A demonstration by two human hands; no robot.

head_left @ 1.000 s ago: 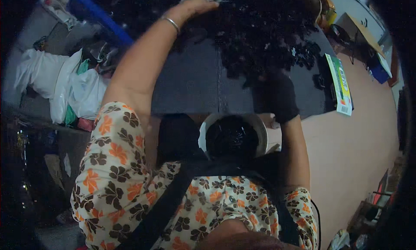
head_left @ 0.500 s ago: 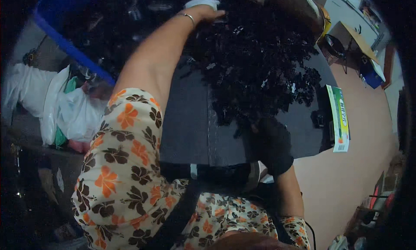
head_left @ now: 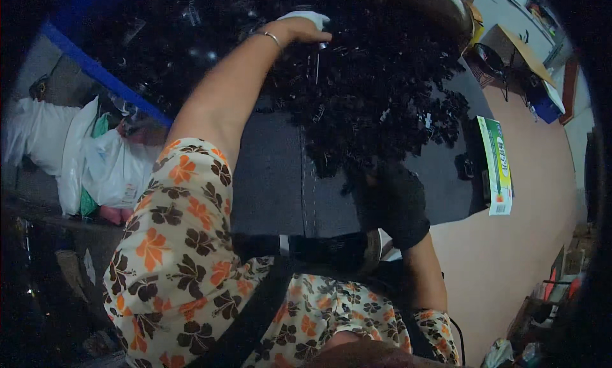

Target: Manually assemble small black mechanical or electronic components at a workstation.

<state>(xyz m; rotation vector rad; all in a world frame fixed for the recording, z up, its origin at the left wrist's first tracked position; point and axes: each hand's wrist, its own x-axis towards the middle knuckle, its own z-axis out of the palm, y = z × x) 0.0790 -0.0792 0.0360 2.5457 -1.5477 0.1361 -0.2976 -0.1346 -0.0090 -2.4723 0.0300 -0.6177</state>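
Observation:
Many small black pieces, some with shiny bits, lie heaped (head_left: 382, 106) over a dark grey surface (head_left: 271, 183). My left hand (head_left: 305, 27), with white material over its fingers and a bracelet at the wrist, reaches to the far part of the heap. Its thumb is bent in toward the fingers beside a small shiny bit (head_left: 323, 46); what it grips I cannot make out. My right hand (head_left: 398, 205), in a black glove, rests at the heap's near edge. Its fingers blend into the dark pieces.
A blue rim (head_left: 102, 74) runs along the left, with white plastic bags (head_left: 115, 164) beyond it. On the right edge lies a green and yellow box (head_left: 496, 167). A dark sack (head_left: 427, 7) stands at the far right, and a cardboard box (head_left: 526, 58) is on the floor.
My left hand has shifted slightly nearer and to the right, and a shiny bit now shows by its thumb. My right hand has stayed almost in place.

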